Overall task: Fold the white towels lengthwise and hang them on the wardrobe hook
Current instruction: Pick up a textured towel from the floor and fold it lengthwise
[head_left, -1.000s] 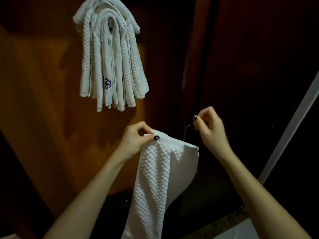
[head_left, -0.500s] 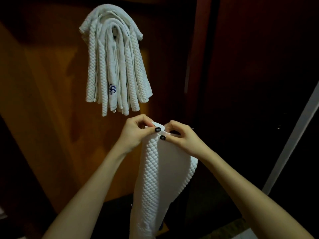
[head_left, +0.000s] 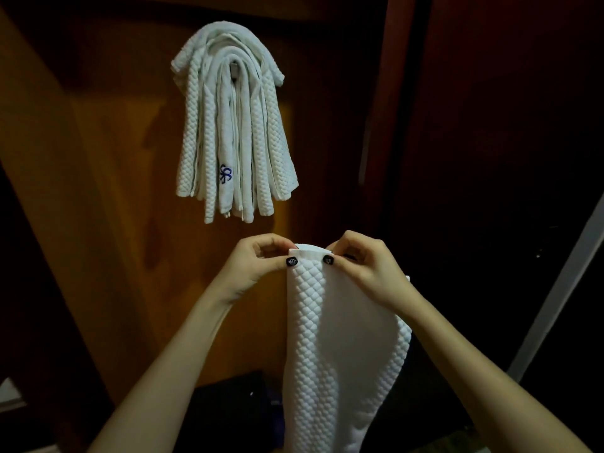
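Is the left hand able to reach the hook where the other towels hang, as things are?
Probably yes: nothing stands between the left hand and the hook, though hung towels drape over it. The hand pinches the held towel, which would come along.

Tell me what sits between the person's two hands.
In the head view, the top hem of the white towel spans the gap; left hand and right hand each pinch it.

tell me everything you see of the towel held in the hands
The held towel is white, with a quilted diamond weave and a plain hemmed band on top. Folded lengthwise, a smooth face showing between quilted edges, it hangs down out of frame. The left hand and right hand pinch its top corners, in front of the wooden wardrobe.
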`<state>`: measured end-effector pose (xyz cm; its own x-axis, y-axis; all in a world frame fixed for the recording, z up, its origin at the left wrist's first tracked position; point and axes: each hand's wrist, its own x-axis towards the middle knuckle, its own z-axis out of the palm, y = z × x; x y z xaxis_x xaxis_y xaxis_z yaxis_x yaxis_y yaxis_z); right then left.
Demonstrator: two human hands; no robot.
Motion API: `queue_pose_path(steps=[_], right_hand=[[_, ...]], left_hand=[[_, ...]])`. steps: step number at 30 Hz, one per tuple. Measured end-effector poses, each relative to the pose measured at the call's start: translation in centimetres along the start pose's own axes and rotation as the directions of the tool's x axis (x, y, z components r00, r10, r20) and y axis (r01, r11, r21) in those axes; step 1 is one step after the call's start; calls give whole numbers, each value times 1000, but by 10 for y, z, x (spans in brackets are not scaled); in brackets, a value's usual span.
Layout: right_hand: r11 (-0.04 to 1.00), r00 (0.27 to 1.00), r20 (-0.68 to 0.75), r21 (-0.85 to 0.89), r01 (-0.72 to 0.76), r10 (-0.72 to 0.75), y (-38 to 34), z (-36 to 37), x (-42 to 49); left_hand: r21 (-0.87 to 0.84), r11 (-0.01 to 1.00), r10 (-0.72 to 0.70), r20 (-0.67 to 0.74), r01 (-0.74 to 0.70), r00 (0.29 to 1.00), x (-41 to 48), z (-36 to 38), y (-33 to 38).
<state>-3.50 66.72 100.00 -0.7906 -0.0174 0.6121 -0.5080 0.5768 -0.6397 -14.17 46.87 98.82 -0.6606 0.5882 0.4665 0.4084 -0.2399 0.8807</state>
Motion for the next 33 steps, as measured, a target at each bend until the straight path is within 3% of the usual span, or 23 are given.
queue_pose_path(steps=[8,12,17,22,28,33], right_hand=[[998,999,8,36,-45,45,-2,-20,-2],[997,999,-3,-61,-51,51,-4,-31,-1],[896,955,76,-374,-239,287,15,-52,-9],[844,888,140,-404,-353,438,41,-60,-33],[903,949,-29,-299,-307,314,35,-67,-31],[976,966,-238,-163,-147,105,19,-64,-10]], left_hand=[[198,975,116,-44,-105,992,9,22,13],[265,951,181,-58,-160,982,21,27,22],[311,934,244,-197,-175,950,36,12,28],[375,912,282,-278,-166,918,42,0,28],[396,907,313,-397,-146,863,33,-19,25],[443,881,375,-434,-168,819,26,-42,34]])
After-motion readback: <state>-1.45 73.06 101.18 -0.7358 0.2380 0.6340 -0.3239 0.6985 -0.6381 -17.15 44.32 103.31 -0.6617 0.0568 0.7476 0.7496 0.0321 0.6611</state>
